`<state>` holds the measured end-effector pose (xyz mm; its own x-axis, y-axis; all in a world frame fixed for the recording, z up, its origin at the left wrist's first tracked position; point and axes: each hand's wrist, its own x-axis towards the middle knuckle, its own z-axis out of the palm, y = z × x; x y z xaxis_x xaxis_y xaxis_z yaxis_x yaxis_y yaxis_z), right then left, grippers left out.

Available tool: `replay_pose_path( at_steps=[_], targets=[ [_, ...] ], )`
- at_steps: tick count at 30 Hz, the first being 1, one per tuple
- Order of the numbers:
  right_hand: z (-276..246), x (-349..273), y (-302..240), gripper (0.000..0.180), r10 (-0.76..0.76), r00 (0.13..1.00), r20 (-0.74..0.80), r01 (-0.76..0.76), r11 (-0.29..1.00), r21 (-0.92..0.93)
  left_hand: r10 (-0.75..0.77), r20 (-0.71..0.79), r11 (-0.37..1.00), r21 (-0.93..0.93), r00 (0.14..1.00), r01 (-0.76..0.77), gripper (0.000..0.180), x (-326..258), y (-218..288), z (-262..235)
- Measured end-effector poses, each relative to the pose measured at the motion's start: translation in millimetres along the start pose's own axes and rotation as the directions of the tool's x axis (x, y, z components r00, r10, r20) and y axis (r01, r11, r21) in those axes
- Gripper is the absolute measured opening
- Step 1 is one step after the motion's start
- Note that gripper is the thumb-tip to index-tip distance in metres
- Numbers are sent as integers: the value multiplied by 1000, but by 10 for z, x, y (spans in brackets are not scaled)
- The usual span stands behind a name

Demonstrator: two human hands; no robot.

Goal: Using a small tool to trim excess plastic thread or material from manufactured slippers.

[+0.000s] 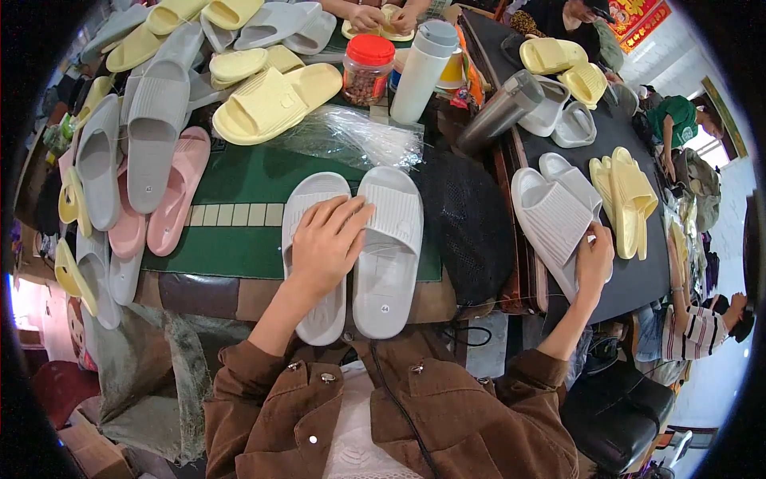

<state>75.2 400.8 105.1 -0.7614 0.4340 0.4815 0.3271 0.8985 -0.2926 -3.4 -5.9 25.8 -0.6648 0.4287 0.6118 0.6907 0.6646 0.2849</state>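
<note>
In front of me a pair of light grey slide slippers lies side by side with the heels toward me. My left hand rests across the strap of the left one, its outstretched fingers reaching to the other strap. On the dark table to the right, my right hand is closed on the edge of a second grey pair of slippers, which overlap each other. A thin thread seems to run near that hand. A yellow pair of slippers stands just beyond it.
Piled grey slippers, pink ones and yellow ones fill the left side. Farther back stand a red-lidded jar, a white bottle and a steel tumbler. Clear plastic ties lie behind the middle pair. A person's hands hold a yellow slipper opposite.
</note>
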Motion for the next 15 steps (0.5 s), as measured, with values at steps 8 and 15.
replay_pose_path(
  at_steps=[8,15],
  targets=[
    [-59,-55,-89,21,6,998,-61,-6,1000,-4,-27,-26,986,-162,999,22,36,-124,115,-232],
    [-26,-59,209,11,63,983,-174,-66,998,-13,-91,120,980,-168,989,111,40,-470,194,-539]
  ],
)
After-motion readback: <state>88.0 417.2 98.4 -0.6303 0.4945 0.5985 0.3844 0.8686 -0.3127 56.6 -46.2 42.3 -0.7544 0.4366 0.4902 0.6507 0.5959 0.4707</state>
